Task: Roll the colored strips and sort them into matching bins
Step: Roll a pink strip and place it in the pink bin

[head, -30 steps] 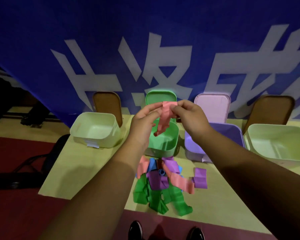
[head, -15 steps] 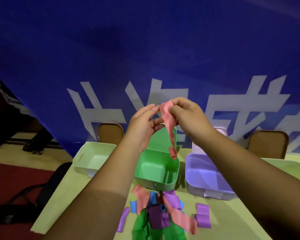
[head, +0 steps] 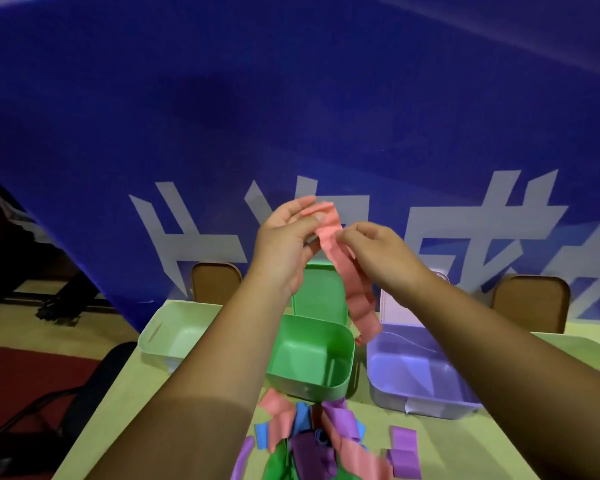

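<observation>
Head view: left hand (head: 281,244) pinches the top end of a pink strip (head: 350,285) held in the air, and right hand (head: 378,254) pinches it just below. Its crinkled tail hangs over the gap between 2 bins, green bin (head: 305,388) and purple bin (head: 413,403). Other strips (head: 312,441) lie piled on the table (head: 136,410).

The salmon-pink strip (head: 349,275) showed against a deep blue banner (head: 291,98) printed with large white characters. The middle bin (head: 309,386) was bright green, the bin to its right (head: 426,407) lilac, and the left bin (head: 156,348) pale green. The table (head: 499,452) was yellow-green. The loose strips (head: 340,420) were pink, purple, blue and green. The chair back (head: 215,282) was brown and the floor (head: 21,375) dark red.
</observation>
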